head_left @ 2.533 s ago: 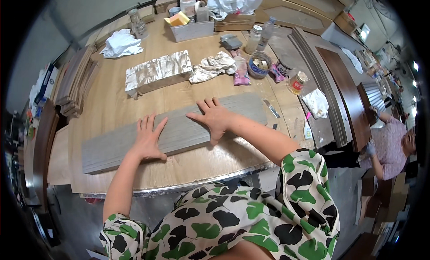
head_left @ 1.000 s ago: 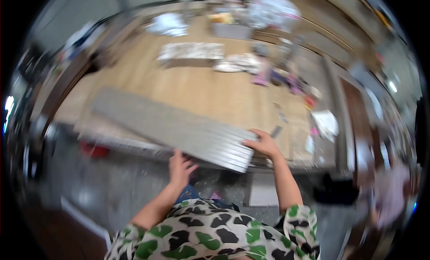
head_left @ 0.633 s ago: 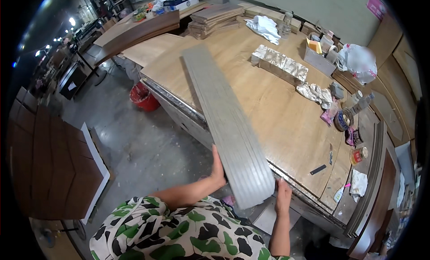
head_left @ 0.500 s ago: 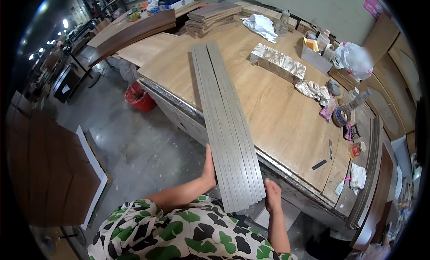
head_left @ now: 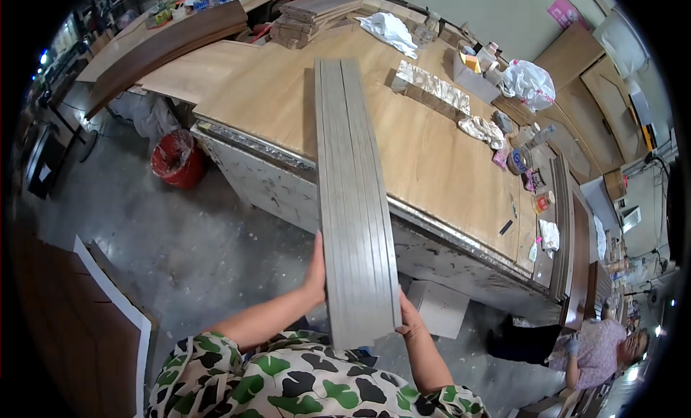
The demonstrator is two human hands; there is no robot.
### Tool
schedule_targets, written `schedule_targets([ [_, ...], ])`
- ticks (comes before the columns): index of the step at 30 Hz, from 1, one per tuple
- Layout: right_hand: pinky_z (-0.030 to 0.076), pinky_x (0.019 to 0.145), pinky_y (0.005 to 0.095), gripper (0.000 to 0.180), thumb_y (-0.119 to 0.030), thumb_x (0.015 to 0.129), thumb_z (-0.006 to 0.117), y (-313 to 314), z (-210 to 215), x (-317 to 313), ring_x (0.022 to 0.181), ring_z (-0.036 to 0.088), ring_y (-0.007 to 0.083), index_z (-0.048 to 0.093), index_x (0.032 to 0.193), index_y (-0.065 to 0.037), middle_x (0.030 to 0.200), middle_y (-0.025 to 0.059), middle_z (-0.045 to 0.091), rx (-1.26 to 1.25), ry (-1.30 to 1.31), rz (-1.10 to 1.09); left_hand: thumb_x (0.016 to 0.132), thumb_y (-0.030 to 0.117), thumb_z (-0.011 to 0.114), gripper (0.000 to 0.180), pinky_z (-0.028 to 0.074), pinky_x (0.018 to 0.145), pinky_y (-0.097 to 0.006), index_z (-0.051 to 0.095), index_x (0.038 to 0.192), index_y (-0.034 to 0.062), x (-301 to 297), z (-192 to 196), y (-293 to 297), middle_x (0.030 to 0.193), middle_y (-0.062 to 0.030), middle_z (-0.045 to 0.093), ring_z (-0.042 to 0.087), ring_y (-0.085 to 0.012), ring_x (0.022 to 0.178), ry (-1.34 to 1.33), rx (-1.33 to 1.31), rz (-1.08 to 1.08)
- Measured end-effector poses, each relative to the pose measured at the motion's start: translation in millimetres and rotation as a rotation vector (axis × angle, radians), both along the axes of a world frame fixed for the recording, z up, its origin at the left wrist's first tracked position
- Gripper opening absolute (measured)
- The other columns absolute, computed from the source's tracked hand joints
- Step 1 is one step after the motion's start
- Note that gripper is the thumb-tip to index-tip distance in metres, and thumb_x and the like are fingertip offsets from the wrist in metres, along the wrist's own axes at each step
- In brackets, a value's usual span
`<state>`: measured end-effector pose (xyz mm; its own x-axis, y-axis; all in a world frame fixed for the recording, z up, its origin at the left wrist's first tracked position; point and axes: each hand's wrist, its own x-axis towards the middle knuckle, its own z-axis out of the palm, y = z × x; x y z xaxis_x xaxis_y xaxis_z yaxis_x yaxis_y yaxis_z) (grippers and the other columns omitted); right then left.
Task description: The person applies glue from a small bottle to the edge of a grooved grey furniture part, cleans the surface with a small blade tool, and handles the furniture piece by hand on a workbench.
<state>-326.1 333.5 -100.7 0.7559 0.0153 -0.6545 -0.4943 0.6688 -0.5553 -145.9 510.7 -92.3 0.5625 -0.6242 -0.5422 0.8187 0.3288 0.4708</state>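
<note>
A bundle of long, narrow grey strips (head_left: pixel 354 202) stretches from close to my body out over the wooden workbench top (head_left: pixel 252 94). The strips lie side by side with thin gaps between them, and their near ends are slightly uneven. Against the left edge, near the close end, is my left hand (head_left: pixel 315 274), its fingers partly hidden beneath. My right hand (head_left: pixel 410 316) grips the right edge lower down, close to the near corner. Both hands hold the bundle between them. Whether its far end touches the bench top, I cannot tell.
A red bucket (head_left: pixel 176 159) stands on the floor left of the bench. On top are stacked boards (head_left: pixel 317 15), a wrapped block (head_left: pixel 430 87), a white cloth (head_left: pixel 389 33), and several bottles and jars along the right. Another person (head_left: pixel 597 350) is at the far right.
The strips sit closer together, making a narrower bundle. My right hand has gone from a loose fist beside the edge to gripping it. The view has shifted, and another person now shows at right.
</note>
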Motion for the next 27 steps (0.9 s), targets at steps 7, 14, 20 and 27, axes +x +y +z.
schedule_targets([
  [7,0.040,0.107,0.0453,0.064,-0.053,0.095,0.049,118.2,-29.0,23.2,0.127,0.049,0.0245,0.042,0.142,-0.009,0.141,0.0099,0.049,0.304,-0.164,0.154,0.092,0.065,0.041,0.072,0.048,0.097,-0.039,0.048,0.139,0.0098,45.8,-8.4,117.3,0.131,-0.0081,0.057,0.057,-0.0221,0.115,-0.023,0.102,-0.048],
  [14,0.045,0.101,0.0412,0.051,-0.040,0.099,0.049,200.9,-65.8,38.6,0.121,0.053,0.0208,0.042,0.139,-0.009,0.136,0.0073,0.052,0.625,-0.395,0.378,0.097,0.052,0.041,0.060,0.051,0.093,-0.039,0.051,0.134,0.0057,65.9,8.5,192.0,0.122,-0.0102,0.062,0.062,-0.0235,0.107,-0.055,0.150,-0.163],
  [20,0.047,0.099,0.0337,0.045,-0.036,0.100,0.051,278.4,-63.7,53.2,0.120,0.053,0.0144,0.042,0.137,-0.012,0.132,0.0023,0.055,0.534,-0.384,0.406,0.098,0.051,0.041,0.061,0.049,0.097,-0.041,0.048,0.138,0.0062,96.5,8.5,249.3,0.128,-0.0111,0.060,0.061,-0.0251,0.111,-0.085,0.251,-0.306],
  [27,0.049,0.068,0.0218,0.036,-0.039,0.097,0.057,326.8,-80.4,117.5,0.074,0.053,0.0029,0.061,0.114,-0.007,0.087,-0.0054,0.061,0.167,-0.438,0.617,0.098,0.051,0.041,0.061,0.047,0.100,-0.041,0.048,0.138,0.0059,162.7,2.2,285.5,0.133,-0.0105,0.057,0.059,-0.0242,0.115,-0.161,0.299,-0.497],
])
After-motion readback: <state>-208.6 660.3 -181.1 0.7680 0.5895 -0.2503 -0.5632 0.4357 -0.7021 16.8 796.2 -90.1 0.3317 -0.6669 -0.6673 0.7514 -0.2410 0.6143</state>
